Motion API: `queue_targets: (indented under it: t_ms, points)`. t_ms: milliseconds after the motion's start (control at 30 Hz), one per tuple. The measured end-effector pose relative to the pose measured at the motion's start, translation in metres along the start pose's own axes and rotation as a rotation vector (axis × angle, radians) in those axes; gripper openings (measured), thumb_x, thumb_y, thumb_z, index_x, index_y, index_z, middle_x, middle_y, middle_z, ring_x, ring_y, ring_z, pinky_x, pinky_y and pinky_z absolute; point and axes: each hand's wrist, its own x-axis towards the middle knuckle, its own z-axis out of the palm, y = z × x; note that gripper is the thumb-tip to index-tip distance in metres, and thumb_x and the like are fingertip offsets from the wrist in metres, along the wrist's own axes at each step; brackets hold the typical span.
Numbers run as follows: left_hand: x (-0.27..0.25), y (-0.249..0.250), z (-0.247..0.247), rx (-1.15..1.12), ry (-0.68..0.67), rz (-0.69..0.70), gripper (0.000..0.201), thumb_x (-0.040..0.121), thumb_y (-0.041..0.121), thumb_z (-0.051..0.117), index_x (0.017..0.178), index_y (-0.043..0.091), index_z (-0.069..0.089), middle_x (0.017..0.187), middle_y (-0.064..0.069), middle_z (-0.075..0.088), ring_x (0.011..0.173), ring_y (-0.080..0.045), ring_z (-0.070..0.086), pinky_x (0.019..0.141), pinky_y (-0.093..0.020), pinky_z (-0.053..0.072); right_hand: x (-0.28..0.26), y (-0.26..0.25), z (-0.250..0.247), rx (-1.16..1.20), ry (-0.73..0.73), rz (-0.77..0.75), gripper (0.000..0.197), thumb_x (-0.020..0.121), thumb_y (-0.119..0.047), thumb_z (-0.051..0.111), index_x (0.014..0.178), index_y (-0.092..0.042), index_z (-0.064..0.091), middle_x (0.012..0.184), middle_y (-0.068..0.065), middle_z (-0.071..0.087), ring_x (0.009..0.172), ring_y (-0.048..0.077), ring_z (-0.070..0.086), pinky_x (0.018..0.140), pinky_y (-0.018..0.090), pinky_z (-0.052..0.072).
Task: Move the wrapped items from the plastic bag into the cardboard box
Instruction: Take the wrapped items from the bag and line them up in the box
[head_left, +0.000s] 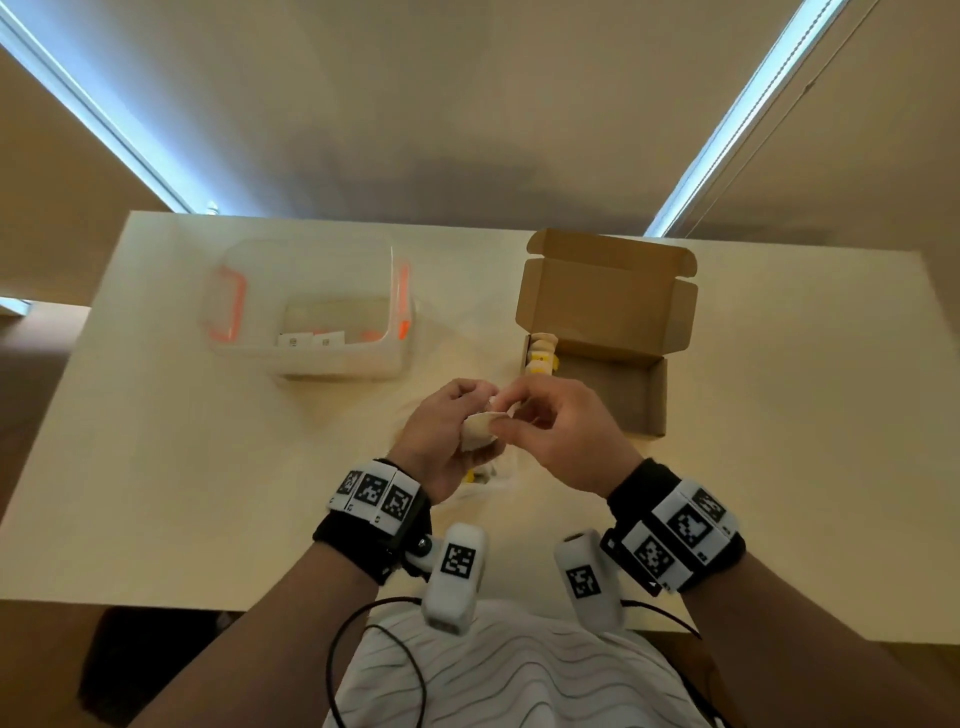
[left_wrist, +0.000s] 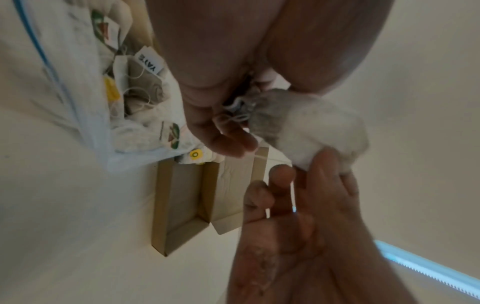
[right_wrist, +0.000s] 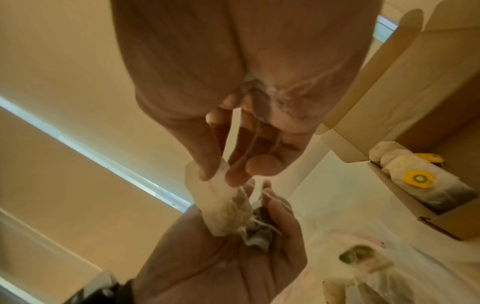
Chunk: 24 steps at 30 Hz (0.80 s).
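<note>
Both hands meet above the table's middle, over the clear plastic bag (head_left: 491, 475) of wrapped tea bags (left_wrist: 140, 90). My left hand (head_left: 447, 431) cups a small clump of tea bags (right_wrist: 257, 232) with tangled strings. My right hand (head_left: 550, 431) pinches one pale tea bag (right_wrist: 218, 205) between thumb and forefinger, and its lower end still touches the clump. The open cardboard box (head_left: 618, 384) stands just right of the hands, lid up. Several tea bags with yellow tags (right_wrist: 415, 181) stand at its left end.
A clear plastic tub (head_left: 311, 312) with orange clips stands at the back left of the pale table (head_left: 156, 467). The bag's blue zip edge (left_wrist: 52, 67) lies open beside the box. A wall with blinds rises behind the table.
</note>
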Motion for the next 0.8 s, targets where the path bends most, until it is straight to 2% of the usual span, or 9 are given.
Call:
queue_targets:
  t_ms: [33,100,233,300,400,500,600,700,800]
  points:
    - [0.001,-0.001,-0.001,-0.049,0.037,0.007,0.007,0.099,0.014,0.053,0.097,0.011,0.058,0.080,-0.007,0.059,0.066,-0.018,0.057,0.061,-0.032,0.052,-0.001,0.001,-0.002,0.060,-0.004,-0.017,0.006,0.085,-0.016,0.075,0.090,-0.017,0.070,0.083,-0.006,0.070,0.073,0.010,0.066,0.069,0.029,0.056]
    - [0.003,-0.002,-0.005,-0.144,0.132,0.024,0.010,0.097,0.004,0.052,0.095,0.010,0.059,0.075,-0.007,0.059,0.066,-0.020,0.059,0.066,-0.035,0.052,-0.004,0.003,-0.006,0.177,-0.006,-0.059,0.009,0.086,-0.006,0.072,0.089,-0.013,0.069,0.089,0.004,0.073,0.079,0.019,0.071,0.076,0.038,0.059]
    - [0.002,0.000,-0.018,-0.268,0.194,0.074,0.013,0.093,0.001,0.053,0.087,0.003,0.064,0.074,-0.007,0.057,0.065,-0.018,0.056,0.061,-0.029,0.047,-0.011,0.005,-0.018,0.234,-0.010,-0.148,0.016,0.082,0.013,0.065,0.085,-0.004,0.065,0.092,0.010,0.074,0.091,0.021,0.072,0.083,0.029,0.057]
    - [-0.002,0.002,-0.022,-0.252,0.163,0.097,0.018,0.094,0.009,0.056,0.080,0.003,0.066,0.073,-0.005,0.057,0.059,-0.016,0.051,0.055,-0.026,0.043,-0.012,0.003,-0.025,0.276,-0.049,-0.163,0.011,0.078,0.004,0.064,0.084,-0.005,0.064,0.089,0.006,0.072,0.090,0.020,0.071,0.082,0.027,0.055]
    - [-0.009,0.006,-0.023,0.171,0.095,0.290,0.015,0.093,0.017,0.064,0.084,0.011,0.074,0.074,-0.005,0.061,0.052,-0.015,0.042,0.049,-0.023,0.040,-0.008,-0.001,-0.034,0.366,-0.123,-0.137,0.013,0.072,-0.006,0.057,0.083,-0.005,0.063,0.081,0.004,0.068,0.078,0.024,0.063,0.073,0.028,0.053]
    - [-0.019,0.016,-0.015,0.575,-0.128,0.426,0.019,0.090,0.018,0.067,0.108,0.019,0.073,0.068,0.008,0.065,0.050,-0.011,0.042,0.051,-0.020,0.042,-0.002,-0.005,-0.037,0.406,-0.194,-0.122,0.010,0.078,-0.008,0.057,0.085,-0.002,0.061,0.077,0.005,0.065,0.071,0.024,0.058,0.067,0.027,0.051]
    - [-0.022,0.022,-0.006,0.657,-0.274,0.412,0.030,0.086,0.020,0.072,0.115,0.022,0.068,0.087,0.008,0.074,0.056,-0.005,0.052,0.055,-0.019,0.046,0.003,-0.011,-0.038,0.379,-0.237,-0.118,0.024,0.084,-0.023,0.058,0.090,0.000,0.060,0.080,0.005,0.064,0.073,0.024,0.058,0.068,0.031,0.050]
    - [-0.021,0.022,-0.002,0.695,-0.224,0.470,0.022,0.083,0.022,0.076,0.103,0.024,0.069,0.086,0.005,0.071,0.061,-0.005,0.056,0.058,-0.018,0.046,0.002,-0.016,-0.039,0.319,-0.217,-0.118,0.044,0.083,-0.038,0.065,0.099,0.002,0.058,0.090,0.009,0.066,0.081,0.030,0.063,0.076,0.039,0.052]
    - [-0.018,0.018,0.000,0.649,-0.122,0.532,0.011,0.082,0.022,0.077,0.087,0.019,0.068,0.069,0.010,0.065,0.051,-0.005,0.050,0.053,-0.019,0.044,-0.003,-0.013,-0.038,0.232,-0.143,-0.051,0.045,0.077,-0.023,0.079,0.114,-0.008,0.057,0.112,0.010,0.063,0.096,0.028,0.068,0.087,0.041,0.058]
